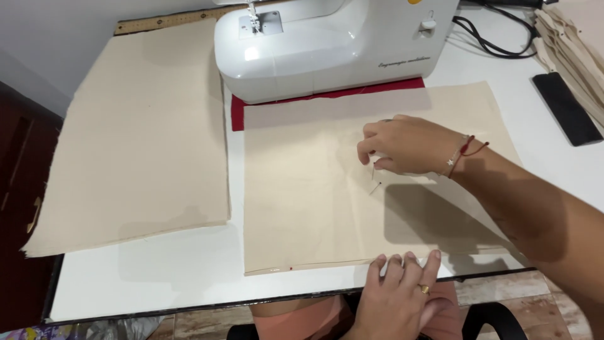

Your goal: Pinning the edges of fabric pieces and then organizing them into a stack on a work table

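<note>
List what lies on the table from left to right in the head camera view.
Stack of beige cloth → red cloth → beige cloth under the hands → pin → black flat case.

No packages, labels, signs or screens can be made out

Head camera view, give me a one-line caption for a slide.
Right hand pins beige fabric before a white sewing machine; left hand steadies its near edge.
</note>
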